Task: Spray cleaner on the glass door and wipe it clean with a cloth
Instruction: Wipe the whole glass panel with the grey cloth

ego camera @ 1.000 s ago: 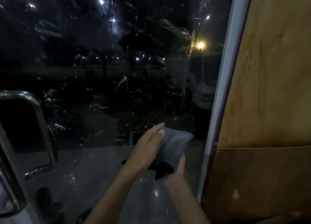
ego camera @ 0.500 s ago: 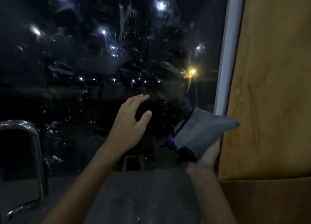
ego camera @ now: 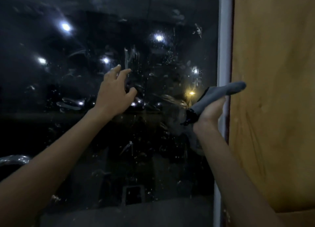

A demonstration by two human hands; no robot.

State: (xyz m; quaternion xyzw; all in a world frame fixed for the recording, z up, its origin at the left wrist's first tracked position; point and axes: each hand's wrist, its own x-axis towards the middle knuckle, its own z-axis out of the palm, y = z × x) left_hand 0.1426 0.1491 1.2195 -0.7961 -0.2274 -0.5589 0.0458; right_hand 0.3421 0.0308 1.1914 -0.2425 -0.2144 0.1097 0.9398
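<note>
Glass door [ego camera: 95, 30] wet-streaked, left hand [ego camera: 114, 97] spread and empty before it; right hand [ego camera: 210, 113] grasping grey cloth [ego camera: 221, 92]

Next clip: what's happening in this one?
A person faces a dark glass door at night. The right hand holds a folded grey cloth up by the white door frame. The left hand, empty with fingers spread, reaches toward the pane, which shows droplets and smears. No spray bottle is in view.
</note>
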